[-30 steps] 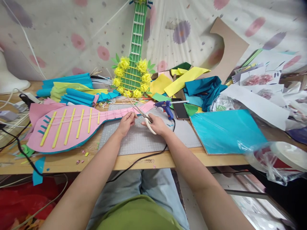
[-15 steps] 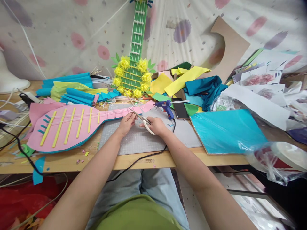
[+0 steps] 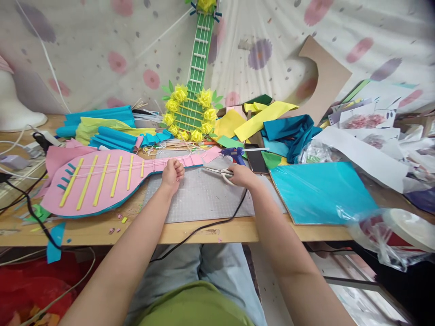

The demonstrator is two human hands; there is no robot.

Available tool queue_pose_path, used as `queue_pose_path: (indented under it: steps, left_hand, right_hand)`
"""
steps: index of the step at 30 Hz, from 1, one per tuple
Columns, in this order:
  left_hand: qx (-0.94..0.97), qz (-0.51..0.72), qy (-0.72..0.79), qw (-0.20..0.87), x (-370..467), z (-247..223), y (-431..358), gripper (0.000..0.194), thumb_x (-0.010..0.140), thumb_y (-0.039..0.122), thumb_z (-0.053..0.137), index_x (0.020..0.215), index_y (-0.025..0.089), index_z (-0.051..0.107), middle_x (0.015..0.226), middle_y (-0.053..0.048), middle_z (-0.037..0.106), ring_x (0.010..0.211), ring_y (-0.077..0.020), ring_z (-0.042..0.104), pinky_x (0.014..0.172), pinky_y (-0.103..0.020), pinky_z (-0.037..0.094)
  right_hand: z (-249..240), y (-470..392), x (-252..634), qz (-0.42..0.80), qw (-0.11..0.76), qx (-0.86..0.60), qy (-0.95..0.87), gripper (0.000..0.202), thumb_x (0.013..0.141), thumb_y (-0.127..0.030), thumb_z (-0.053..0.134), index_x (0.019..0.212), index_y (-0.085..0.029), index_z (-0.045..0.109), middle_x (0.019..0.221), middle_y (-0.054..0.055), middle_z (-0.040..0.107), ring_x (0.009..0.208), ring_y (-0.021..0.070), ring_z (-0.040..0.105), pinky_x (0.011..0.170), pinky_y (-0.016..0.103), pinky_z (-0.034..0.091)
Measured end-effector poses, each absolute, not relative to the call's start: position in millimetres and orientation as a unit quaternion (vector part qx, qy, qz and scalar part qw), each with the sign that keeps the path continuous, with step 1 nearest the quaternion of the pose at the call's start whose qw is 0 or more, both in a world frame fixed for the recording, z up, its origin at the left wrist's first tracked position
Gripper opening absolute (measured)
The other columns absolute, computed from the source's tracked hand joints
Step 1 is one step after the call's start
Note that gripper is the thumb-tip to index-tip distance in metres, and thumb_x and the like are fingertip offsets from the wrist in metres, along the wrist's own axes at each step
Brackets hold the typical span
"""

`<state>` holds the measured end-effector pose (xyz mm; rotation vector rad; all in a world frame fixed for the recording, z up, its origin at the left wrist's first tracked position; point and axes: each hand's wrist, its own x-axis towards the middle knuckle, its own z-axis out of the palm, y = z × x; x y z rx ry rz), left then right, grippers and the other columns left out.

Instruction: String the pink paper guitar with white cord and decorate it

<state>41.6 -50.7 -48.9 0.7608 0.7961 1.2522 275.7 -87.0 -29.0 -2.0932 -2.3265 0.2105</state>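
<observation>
Gripping scissors [image 3: 219,171] with right fingers [image 3: 240,175], just left of the glue gun [image 3: 234,154]; left fingers [image 3: 174,171] curled closed beside the neck of the pink instrument [image 3: 98,179], contents hidden.

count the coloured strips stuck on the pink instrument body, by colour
Yellow strips: 6
Teal strips: 4
Total on the pink instrument body: 10

Left hand [image 3: 173,175] curled, right hand [image 3: 240,175] gripping, forearms angled inward.
</observation>
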Motion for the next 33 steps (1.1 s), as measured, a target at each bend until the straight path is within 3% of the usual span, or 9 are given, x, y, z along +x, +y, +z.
queue_pose_path:
  steps: [5,10,14,18,22,28,33]
  left_hand:
    - [0.3,0.528,0.353,0.711,41.4,-48.9,-50.1,0.039,0.084,0.031,0.038,0.053,0.019,0.018,0.045,0.008,0.012,0.034,-0.0049,0.01,0.032,-0.017,0.005]
    - [0.255,0.519,0.3,0.759,38.5,-48.3,-48.8,0.041,0.084,0.042,0.045,0.055,0.018,0.03,0.045,0.008,0.016,0.033,-0.0041,0.015,0.03,-0.015,0.009]
    - [0.227,0.538,0.259,0.77,38.9,-47.6,-48.5,0.03,0.086,0.04,0.044,0.068,0.016,0.048,0.049,0.005,0.035,0.039,-0.0052,0.035,0.036,-0.015,0.03]
    - [0.209,0.563,0.278,0.75,40.8,-48.4,-47.0,0.018,0.086,0.024,0.044,0.075,0.014,0.055,0.064,-0.002,0.056,0.059,-0.0088,0.056,0.061,-0.022,0.049]
    - [0.224,0.572,0.277,0.739,40.4,-50.6,-44.9,0.017,0.086,0.02,0.046,0.075,0.015,0.058,0.069,-0.004,0.062,0.069,-0.0109,0.061,0.072,-0.026,0.051]
    - [0.222,0.593,0.271,0.725,37.3,-52.0,-43.9,0.017,0.087,0.018,0.045,0.078,0.014,0.058,0.07,-0.003,0.062,0.069,-0.0098,0.062,0.072,-0.024,0.051]
    - [0.239,0.598,0.262,0.719,35.8,-50.0,-45.7,0.009,0.085,0.018,0.049,0.082,0.015,0.057,0.066,0.001,0.055,0.055,-0.0054,0.053,0.054,-0.018,0.046]
  right_hand:
    - [-5.5,-83.1,263.4,0.076,-0.108,-0.675,-0.726,0.024,0.061,-0.025,0.068,0.082,-0.014,0.066,0.088,0.015,0.067,0.082,0.0261,0.061,0.062,0.029,0.041]
    - [2.5,-64.4,240.6,-0.009,-0.012,-0.707,-0.707,0.029,0.075,-0.034,0.057,0.096,-0.014,0.063,0.098,0.015,0.066,0.093,0.0264,0.061,0.072,0.032,0.044]
    - [-16.8,-42.6,216.5,-0.039,0.03,-0.669,-0.741,0.035,0.082,-0.034,0.049,0.108,-0.011,0.053,0.098,0.016,0.066,0.093,0.0264,0.061,0.074,0.033,0.045]
    - [-34.4,-26.0,199.7,-0.045,0.003,-0.676,-0.735,0.037,0.083,-0.018,0.043,0.118,-0.006,0.044,0.096,0.02,0.065,0.09,0.0265,0.063,0.073,0.034,0.046]
    - [-39.8,-14.2,192.5,-0.047,-0.006,-0.676,-0.735,0.034,0.085,-0.012,0.037,0.118,-0.009,0.042,0.097,0.021,0.065,0.092,0.0257,0.063,0.075,0.035,0.045]
    - [-41.5,-7.7,186.9,-0.059,0.04,-0.67,-0.739,0.029,0.086,-0.012,0.033,0.113,-0.012,0.046,0.098,0.017,0.065,0.092,0.0239,0.061,0.074,0.032,0.044]
    - [-27.9,-3.4,193.1,-0.11,0.117,-0.654,-0.739,0.026,0.086,-0.013,0.037,0.106,-0.014,0.052,0.104,0.014,0.061,0.098,0.0239,0.054,0.077,0.031,0.041]
